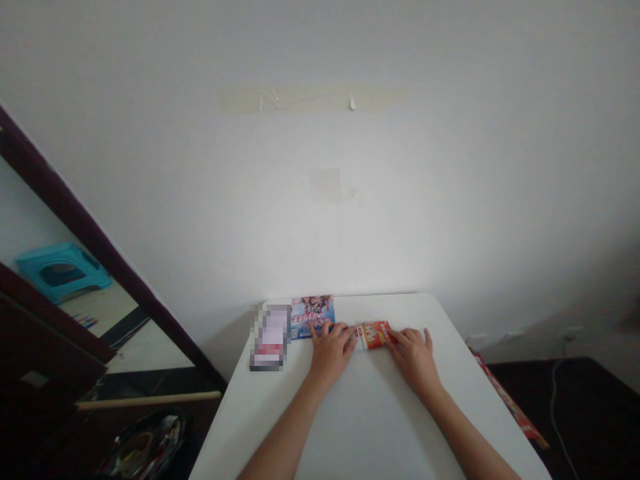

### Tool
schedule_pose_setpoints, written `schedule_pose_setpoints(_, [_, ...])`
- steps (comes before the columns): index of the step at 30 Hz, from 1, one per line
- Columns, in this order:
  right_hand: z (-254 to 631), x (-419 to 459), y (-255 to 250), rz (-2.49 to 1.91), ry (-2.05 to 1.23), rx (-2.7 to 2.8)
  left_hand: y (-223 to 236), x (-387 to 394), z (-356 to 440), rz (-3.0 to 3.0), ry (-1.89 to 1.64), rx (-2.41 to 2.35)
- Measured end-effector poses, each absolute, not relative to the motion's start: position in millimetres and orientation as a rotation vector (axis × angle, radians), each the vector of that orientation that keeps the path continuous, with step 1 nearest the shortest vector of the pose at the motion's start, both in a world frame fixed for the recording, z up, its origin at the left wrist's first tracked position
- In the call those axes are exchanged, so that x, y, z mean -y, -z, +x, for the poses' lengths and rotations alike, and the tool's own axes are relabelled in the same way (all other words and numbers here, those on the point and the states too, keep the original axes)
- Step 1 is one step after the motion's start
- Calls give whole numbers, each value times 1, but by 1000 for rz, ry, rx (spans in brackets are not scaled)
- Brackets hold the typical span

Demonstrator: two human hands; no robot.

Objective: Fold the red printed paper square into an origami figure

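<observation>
A folded sheet of printed paper (376, 335), red and orange with a white part, lies near the far end of the white table (363, 420). My left hand (332, 347) grips its left end, fingers bent over the white part. At the right end, the thumb and fingertips of my right hand (413, 353) pinch the red edge, while the little finger sticks out. A blue printed leaflet (311, 315) with red lettering lies flat just beyond my left hand, which covers its lower right corner. To the left of that leaflet is a pixelated phone-shaped object (271, 339).
The table's far edge meets a white wall (400, 220). On the left are a dark door frame (95, 227), a blue plastic stool (63, 270), a wooden stick (150, 400) and a black bag (145, 447). A cable (555, 393) hangs at the right.
</observation>
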State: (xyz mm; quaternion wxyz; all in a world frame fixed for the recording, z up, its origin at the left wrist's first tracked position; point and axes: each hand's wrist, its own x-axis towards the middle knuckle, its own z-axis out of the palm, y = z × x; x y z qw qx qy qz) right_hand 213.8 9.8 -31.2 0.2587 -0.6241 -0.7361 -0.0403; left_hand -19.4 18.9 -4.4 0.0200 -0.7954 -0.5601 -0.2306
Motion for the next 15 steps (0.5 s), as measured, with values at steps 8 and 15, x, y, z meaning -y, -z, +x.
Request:
schedule_pose_setpoints(8, [210, -6, 26, -1730, 103, 2000, 1, -17, -19, -2483, 668, 1707])
schedule_pose_setpoints(15, [208, -5, 24, -1758, 115, 1999, 1, -18, -18, -2488, 654, 1729])
